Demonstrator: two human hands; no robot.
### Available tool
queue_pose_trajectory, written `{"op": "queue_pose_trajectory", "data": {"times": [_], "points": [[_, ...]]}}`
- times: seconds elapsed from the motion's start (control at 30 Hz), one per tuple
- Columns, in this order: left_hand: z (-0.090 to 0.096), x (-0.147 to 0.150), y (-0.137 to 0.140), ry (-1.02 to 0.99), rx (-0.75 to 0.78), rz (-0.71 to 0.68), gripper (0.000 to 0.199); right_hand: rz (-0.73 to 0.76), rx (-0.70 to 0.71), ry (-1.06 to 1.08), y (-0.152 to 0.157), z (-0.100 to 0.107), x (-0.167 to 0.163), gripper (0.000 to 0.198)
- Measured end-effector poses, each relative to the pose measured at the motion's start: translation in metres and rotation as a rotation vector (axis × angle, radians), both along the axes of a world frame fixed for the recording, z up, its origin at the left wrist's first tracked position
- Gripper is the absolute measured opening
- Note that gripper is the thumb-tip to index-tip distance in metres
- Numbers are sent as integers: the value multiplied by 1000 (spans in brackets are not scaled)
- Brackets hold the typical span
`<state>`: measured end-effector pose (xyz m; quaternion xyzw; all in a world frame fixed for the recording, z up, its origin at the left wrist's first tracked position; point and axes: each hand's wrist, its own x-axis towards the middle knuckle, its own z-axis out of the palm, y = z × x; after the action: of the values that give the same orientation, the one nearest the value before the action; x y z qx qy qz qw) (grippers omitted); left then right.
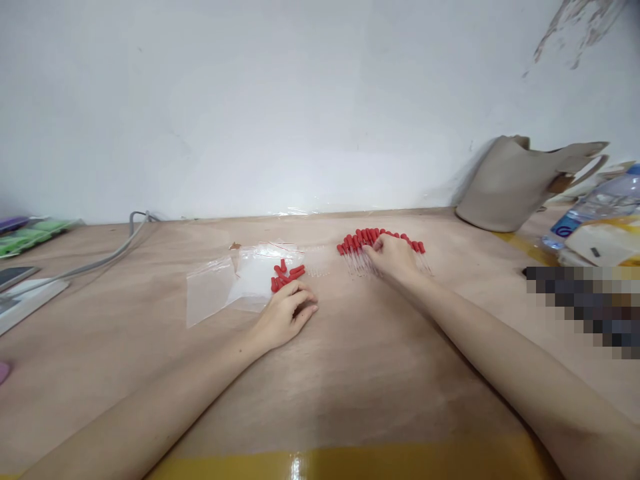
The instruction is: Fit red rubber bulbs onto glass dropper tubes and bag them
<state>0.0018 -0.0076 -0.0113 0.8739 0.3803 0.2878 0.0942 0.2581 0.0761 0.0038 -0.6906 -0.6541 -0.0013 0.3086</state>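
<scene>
My left hand rests on the table, fingers loosely curved and thumb apart, with nothing visible in it. Just beyond its fingers lie several loose red rubber bulbs, on and beside clear plastic bags. My right hand is over a fanned row of glass droppers with red bulbs, thumb and fingertips drawn together at one of them. The hand covers part of the row, so its grip is partly hidden. Between the hands lie several thin clear glass tubes without bulbs.
A beige bag stands at the back right, near a plastic water bottle and a yellow-white packet. At left are a grey cable, a phone and green packs. A white wall bounds the table.
</scene>
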Motion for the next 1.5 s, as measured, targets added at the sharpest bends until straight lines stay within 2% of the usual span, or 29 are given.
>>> {"op": "queue_pose_trajectory", "data": {"times": [0.07, 0.13, 0.2, 0.3, 0.43, 0.5, 0.57, 0.63, 0.7, 0.77, 0.9, 0.97, 1.07, 1.2, 1.33, 1.5], "points": [[1, 0, 0, 3, 4, -3, 12, 110, -3, -35, -5, 3, -20, 23], [0, 0, 0, 1, 10, -2, 12, 175, -73, -57, -6, 6, -44, 22], [0, -1, 0, 0, 17, -5, 12, 170, -202, -60, -3, 7, -66, 24], [-2, -2, 1, 1, 31, -14, 12, 127, -302, -47, 9, 10, -89, 28], [-3, 0, 0, 4, 33, -22, 12, 116, -405, -31, 24, 12, -99, 35], [-2, 0, -1, -9, 81, -6, 11, 129, -439, -28, 27, 13, -100, 35], [2, -1, 1, -38, 169, 68, 11, 143, -455, -29, 28, 12, -99, 34], [8, -7, 8, -73, 246, 219, 12, 163, -451, -35, 25, 13, -97, 31], [16, -16, 20, -90, 261, 416, 15, 194, -429, -46, 18, 15, -93, 27], [22, -26, 37, -46, 211, 580, 20, 232, -388, -57, 7, 18, -87, 24], [29, -34, 66, 110, 25, 761, 34, 333, -244, -66, -23, 16, -66, 23], [31, -31, 75, 187, -39, 811, 38, 473, -89, -63, -36, 8, -53, 17], [34, -25, 82, 248, -157, 838, 35, 622, 36, -31, -49, -12, -37, 11], [39, -21, 86, 223, -251, 838, 25, 665, 192, -36, -58, -30, -26, 17], [39, -22, 84, 136, -174, 813, 20, 703, 254, -51, -61, -32, -25, 19], [32, -28, 84, 66, -222, 747, 16, 715, 250, -66, -62, -32, -24, 19]]}}
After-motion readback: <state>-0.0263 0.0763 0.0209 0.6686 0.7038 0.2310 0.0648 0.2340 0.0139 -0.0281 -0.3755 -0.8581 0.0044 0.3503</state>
